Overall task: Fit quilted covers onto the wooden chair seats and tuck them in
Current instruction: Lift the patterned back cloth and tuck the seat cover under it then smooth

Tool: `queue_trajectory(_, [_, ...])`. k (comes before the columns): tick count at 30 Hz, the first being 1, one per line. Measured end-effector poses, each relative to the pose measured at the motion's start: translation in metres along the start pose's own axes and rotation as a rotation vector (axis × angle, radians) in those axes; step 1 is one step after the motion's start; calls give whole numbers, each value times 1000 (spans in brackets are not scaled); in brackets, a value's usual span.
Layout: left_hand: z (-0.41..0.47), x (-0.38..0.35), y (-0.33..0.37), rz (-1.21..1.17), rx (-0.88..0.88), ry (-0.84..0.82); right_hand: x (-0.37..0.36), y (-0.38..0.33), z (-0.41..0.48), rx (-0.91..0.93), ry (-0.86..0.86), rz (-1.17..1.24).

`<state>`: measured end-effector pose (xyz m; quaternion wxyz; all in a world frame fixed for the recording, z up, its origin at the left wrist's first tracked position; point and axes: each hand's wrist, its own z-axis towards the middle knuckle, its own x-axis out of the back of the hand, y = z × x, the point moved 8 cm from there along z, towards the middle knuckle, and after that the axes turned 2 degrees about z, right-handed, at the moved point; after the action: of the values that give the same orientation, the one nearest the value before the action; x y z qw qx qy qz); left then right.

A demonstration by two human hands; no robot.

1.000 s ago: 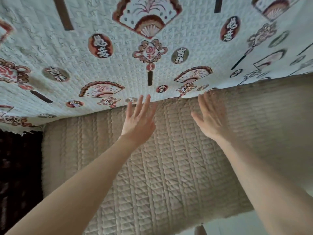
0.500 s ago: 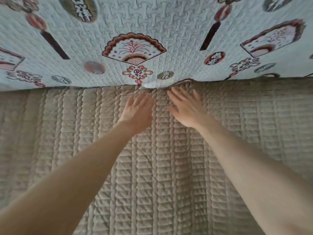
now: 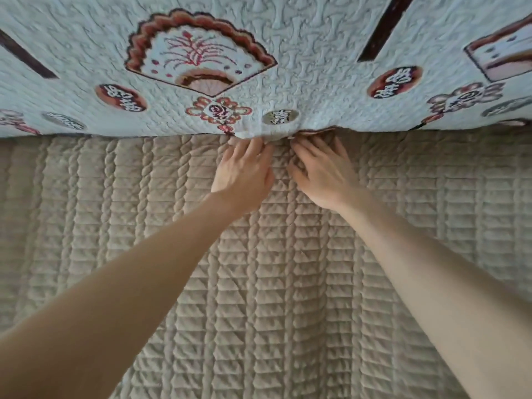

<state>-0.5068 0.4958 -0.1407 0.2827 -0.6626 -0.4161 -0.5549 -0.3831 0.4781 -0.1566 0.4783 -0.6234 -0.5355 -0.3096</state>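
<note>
Beige quilted cover point(image 3: 259, 283) lies across the seat and meets the pale patterned cover point(image 3: 316, 53) along the rear crease. Half a second earlier the hands lay flat short of this crease. Now the left hand point(image 3: 244, 174) and right hand point(image 3: 324, 175), fingers nearly straight, push their tips beneath the patterned edge, which puckers there. Neither visibly clasps cloth.

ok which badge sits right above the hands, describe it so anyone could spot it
On the pale patterned cover up top, find the big scalloped fan. Below-right of it, at the cover's lower edge above the left hand and right hand, is a small oval badge. It is olive-gold, unlike the red knot beside it and the dark red ovals.
</note>
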Motion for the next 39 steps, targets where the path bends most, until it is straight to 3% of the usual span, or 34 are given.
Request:
queue_trajectory(10, [36, -29, -9, -81, 77, -166, -11, 14, 42, -203, -135, 30])
queue_trajectory(15, [10, -2, -6, -77, -17, 137, 2, 9, 15, -92, 40, 60])
queue_trajectory(18, [5, 9, -9, -94, 18, 187, 27, 26, -7, -111, 207, 68])
queue_trajectory(20, [4, 4, -5, -89, 17, 136, 28, 50, -14, -203, 141, 57])
queue_trajectory(24, [17, -24, -5, -169, 140, -186, 21, 81, -17, -275, -96, 118])
queue_trajectory(28, [4, -10, 15, -136, 121, -29, 13, 75, -32, -264, -107, 103])
queue_trajectory(32, [13, -36, 26, -104, 159, -203, 5, 80, -18, -210, -143, 65])
queue_trajectory(35, [37, -41, 20, -117, 228, -232, -10, 88, -1, -219, -179, 73])
queue_trajectory(39, [29, -28, 35, -75, 208, -58, -2, 85, -14, -153, -46, 135])
